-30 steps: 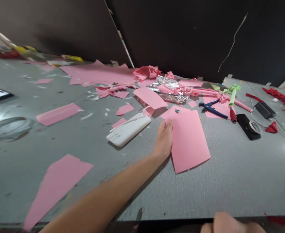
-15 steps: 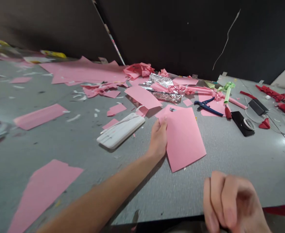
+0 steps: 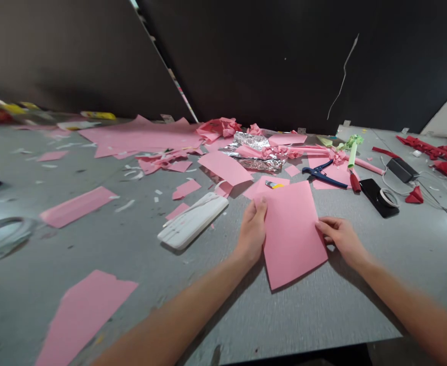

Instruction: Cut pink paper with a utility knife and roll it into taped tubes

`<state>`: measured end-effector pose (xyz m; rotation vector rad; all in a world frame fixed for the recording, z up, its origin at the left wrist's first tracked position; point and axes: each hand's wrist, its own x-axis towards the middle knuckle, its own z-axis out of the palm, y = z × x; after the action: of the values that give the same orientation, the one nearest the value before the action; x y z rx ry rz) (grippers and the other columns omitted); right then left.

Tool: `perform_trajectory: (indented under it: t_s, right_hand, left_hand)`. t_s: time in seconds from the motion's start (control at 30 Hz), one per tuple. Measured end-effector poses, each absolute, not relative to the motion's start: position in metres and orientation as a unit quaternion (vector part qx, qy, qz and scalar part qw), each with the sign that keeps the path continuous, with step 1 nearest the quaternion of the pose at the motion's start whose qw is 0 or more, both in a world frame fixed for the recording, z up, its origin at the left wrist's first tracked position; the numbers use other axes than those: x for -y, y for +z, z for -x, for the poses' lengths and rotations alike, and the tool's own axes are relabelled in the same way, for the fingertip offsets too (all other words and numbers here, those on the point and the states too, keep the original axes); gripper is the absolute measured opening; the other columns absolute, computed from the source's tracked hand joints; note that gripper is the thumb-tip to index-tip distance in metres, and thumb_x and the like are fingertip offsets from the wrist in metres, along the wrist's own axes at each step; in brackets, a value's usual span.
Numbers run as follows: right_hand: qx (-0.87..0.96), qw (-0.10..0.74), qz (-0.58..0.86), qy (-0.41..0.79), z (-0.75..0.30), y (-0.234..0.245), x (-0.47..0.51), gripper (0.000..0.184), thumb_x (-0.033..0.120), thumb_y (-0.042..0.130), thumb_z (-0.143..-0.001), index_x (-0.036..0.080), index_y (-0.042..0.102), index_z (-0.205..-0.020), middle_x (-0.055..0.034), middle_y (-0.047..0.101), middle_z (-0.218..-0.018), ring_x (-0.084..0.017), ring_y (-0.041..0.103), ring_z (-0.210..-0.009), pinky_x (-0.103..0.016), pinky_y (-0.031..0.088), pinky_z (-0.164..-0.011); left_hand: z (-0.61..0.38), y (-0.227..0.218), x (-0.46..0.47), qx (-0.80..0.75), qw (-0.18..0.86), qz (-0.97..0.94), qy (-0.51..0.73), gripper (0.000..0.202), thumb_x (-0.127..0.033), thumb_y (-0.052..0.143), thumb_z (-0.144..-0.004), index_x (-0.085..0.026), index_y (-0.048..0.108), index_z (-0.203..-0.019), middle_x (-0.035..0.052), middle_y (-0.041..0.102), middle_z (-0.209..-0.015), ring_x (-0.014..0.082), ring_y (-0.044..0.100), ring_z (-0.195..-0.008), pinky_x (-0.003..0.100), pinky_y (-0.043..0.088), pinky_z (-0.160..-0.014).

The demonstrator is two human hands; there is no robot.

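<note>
A sheet of pink paper (image 3: 294,236) is held just above the grey table between both my hands. My left hand (image 3: 253,229) grips its left edge, thumb on top and the fingers hidden underneath. On the opposite side my right hand (image 3: 340,235) pinches the right edge between thumb and fingers. Behind the sheet's top edge lies a yellow and dark tool (image 3: 274,185), partly covered, on another piece of pink paper (image 3: 254,189). Left of my left hand rests a white marbled slab, perhaps a power bank (image 3: 193,221).
Blue-handled cutters (image 3: 324,175), a black phone (image 3: 376,195) with a white tape roll on it, and a black adapter (image 3: 402,169) with cables lie to the right. Crumpled foil (image 3: 261,163) and pink scraps (image 3: 78,206) spread across the table. A dark wall (image 3: 265,61) stands behind.
My right hand has come up from the table's front edge, where it was loosely curled, and now grips the sheet's right edge. My left hand keeps its hold. The view has shifted slightly.
</note>
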<state>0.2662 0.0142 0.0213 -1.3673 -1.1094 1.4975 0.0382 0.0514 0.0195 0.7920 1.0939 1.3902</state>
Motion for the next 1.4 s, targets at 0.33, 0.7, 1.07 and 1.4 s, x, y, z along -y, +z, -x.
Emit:
perform_trajectory:
  t_s: [0.33, 0.7, 1.07, 1.4]
  right_hand:
    - [0.447, 0.465, 0.565, 0.514, -0.272, 0.016, -0.013, 0.048, 0.063, 0.086, -0.078, 0.016, 0.081, -0.080, -0.0032, 0.063, -0.074, -0.017, 0.048, -0.070, -0.035, 0.037, -0.065]
    - [0.515, 0.420, 0.533, 0.523, -0.269, 0.019, -0.009, 0.054, 0.067, 0.074, -0.086, 0.021, 0.059, -0.062, 0.0028, 0.041, -0.064, -0.015, 0.033, -0.063, -0.034, 0.028, -0.063]
    - [0.725, 0.200, 0.477, 0.454, -0.278, 0.044, 0.001, 0.039, 0.032, 0.062, -0.097, 0.021, 0.057, -0.059, 0.0045, 0.043, -0.058, -0.013, 0.034, -0.060, -0.032, 0.024, -0.059]
    - [0.807, 0.180, 0.433, 0.359, -0.293, 0.059, 0.025, 0.037, 0.029, 0.058, -0.105, 0.021, 0.084, -0.081, -0.0033, 0.068, -0.065, -0.014, 0.037, -0.058, -0.033, 0.029, -0.062]
  left_hand:
    - [-0.043, 0.016, -0.045, -0.441, 0.641, -0.349, 0.522, 0.065, -0.074, 0.089, -0.077, -0.020, 0.077, -0.112, 0.0084, 0.083, -0.103, 0.0236, 0.076, -0.079, 0.032, 0.061, -0.067]
    - [-0.038, 0.006, -0.048, -0.482, 0.539, -0.418, 0.551, 0.049, -0.069, 0.079, -0.088, -0.025, 0.073, -0.109, 0.0049, 0.078, -0.095, 0.0249, 0.072, -0.079, 0.036, 0.059, -0.068]
    - [-0.025, 0.082, -0.036, -0.251, 0.030, -0.938, 0.235, 0.017, -0.024, 0.059, -0.106, -0.026, 0.074, -0.114, 0.0082, 0.079, -0.121, 0.0300, 0.069, -0.119, 0.052, 0.043, -0.114]
    - [0.001, 0.091, -0.029, -0.286, 0.193, -0.935, 0.076, 0.028, -0.024, 0.054, -0.106, -0.024, 0.073, -0.086, 0.0026, 0.077, -0.082, 0.0221, 0.068, -0.079, 0.034, 0.039, -0.071]
